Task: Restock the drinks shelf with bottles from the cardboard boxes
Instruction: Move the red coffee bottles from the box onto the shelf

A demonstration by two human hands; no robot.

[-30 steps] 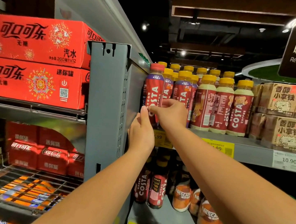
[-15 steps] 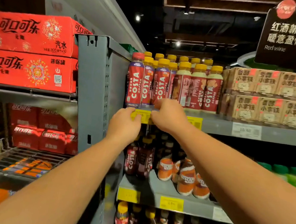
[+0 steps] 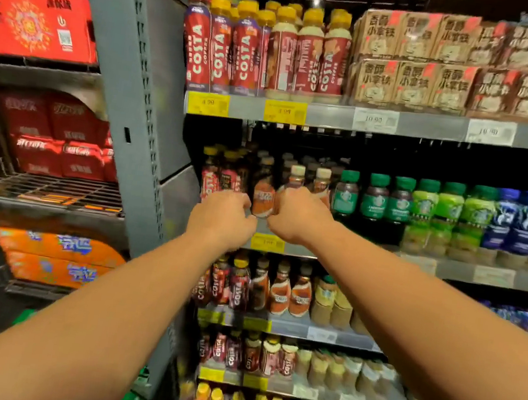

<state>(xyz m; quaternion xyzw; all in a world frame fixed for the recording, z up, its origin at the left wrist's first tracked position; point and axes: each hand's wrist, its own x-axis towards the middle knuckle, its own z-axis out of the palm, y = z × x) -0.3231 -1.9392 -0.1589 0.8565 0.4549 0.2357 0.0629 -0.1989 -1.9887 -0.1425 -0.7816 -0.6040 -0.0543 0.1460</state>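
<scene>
Both of my arms are stretched out straight from the bottom of the frame and meet at the centre, in front of the second shelf (image 3: 454, 270) from the top. My left grip (image 3: 224, 216) sits at the shelf's front lip, just above the yellow price tag (image 3: 267, 243) and just beside the dark Costa bottles (image 3: 209, 181). My right grip (image 3: 299, 216) is level with it, knuckles up, with a cream-capped bottle (image 3: 297, 174) rising right behind it.

An orange-labelled bottle (image 3: 263, 199) stands upright on the shelf in the narrow gap between the two. That looks like the one I am placing or straightening.

The fingers of both grips are curled, with the backs of the hands towards me. I cannot tell whether either is clamped on a bottle or only resting against one.

To do this well, I would:
- seat the bottle flat on its base;
- line it up with the front row, label facing out;
- slide it rather than tip it, as its neighbours stand very close on both sides;
- mind the green-capped bottles (image 3: 346, 197) further right in the frame.

Both wrists are nearly straight and both elbows are extended, so the reach is long. I would step closer before any finer adjustment.
</scene>
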